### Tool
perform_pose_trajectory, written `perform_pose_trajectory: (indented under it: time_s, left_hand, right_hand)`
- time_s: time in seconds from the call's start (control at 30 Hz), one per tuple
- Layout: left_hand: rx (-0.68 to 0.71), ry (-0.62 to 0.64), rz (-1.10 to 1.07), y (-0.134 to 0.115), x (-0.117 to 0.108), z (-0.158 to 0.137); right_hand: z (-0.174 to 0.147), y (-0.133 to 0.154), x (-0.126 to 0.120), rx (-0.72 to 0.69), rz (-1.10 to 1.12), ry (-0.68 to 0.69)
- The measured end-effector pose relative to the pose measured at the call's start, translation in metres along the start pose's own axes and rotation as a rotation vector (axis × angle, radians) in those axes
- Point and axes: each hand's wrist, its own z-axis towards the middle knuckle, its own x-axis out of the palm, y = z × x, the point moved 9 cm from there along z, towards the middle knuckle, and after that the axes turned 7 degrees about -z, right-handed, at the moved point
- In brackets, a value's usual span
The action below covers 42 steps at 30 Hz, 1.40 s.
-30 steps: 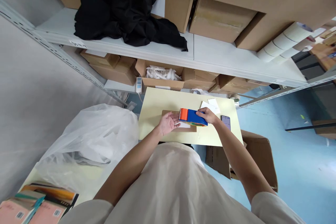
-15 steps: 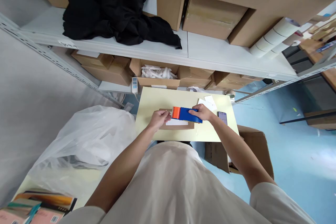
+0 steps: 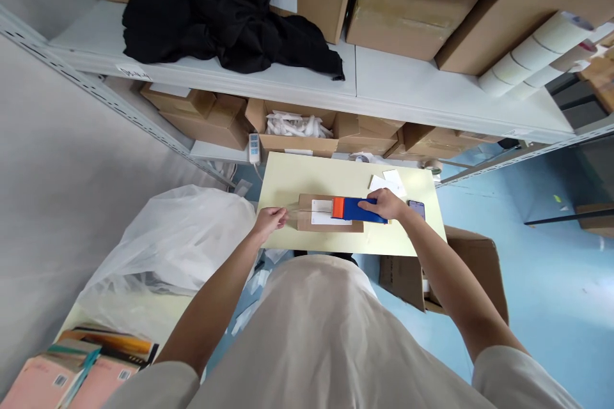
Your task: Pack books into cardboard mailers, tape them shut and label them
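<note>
Tape dispenser (image 3: 363,209) clasped in right hand (image 3: 385,204), tape strip (image 3: 296,211) pinched in left hand (image 3: 270,222), box (image 3: 330,228) between

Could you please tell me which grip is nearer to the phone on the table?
The right grip, just left of the phone and holding the tape dispenser. The left grip is farther off, left of the cardboard.

The one head-worn camera looks forward and down, near the table (image 3: 330,174), facing the shelf (image 3: 403,88).
</note>
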Motion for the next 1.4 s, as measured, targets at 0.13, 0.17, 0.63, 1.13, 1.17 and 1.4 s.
perform_pose_trajectory:
  time_s: [0.13,0.17,0.63,1.13,1.17,1.4]
  left_hand:
    - [0.048,-0.03,0.001,0.016,0.012,0.013]
    - [0.063,-0.038,-0.004,0.02,0.016,0.015]
    - [0.634,0.231,0.605,-0.039,0.066,-0.012]
    - [0.805,0.339,1.383,-0.044,0.123,-0.024]
    - [0.801,0.337,1.406,-0.045,0.123,-0.025]
    - [0.746,0.337,1.556,-0.036,0.146,-0.037]
  right_hand:
    - [0.002,0.002,0.001,0.02,-0.042,0.001]
    - [0.002,0.002,0.001,0.02,-0.048,0.001]
    - [0.004,0.0,0.0,0.007,-0.034,-0.002]
    - [-0.011,-0.089,-0.007,0.107,0.009,0.172]
    - [-0.014,-0.108,-0.004,0.13,0.007,0.19]
    - [-0.005,-0.151,0.039,0.093,0.115,0.168]
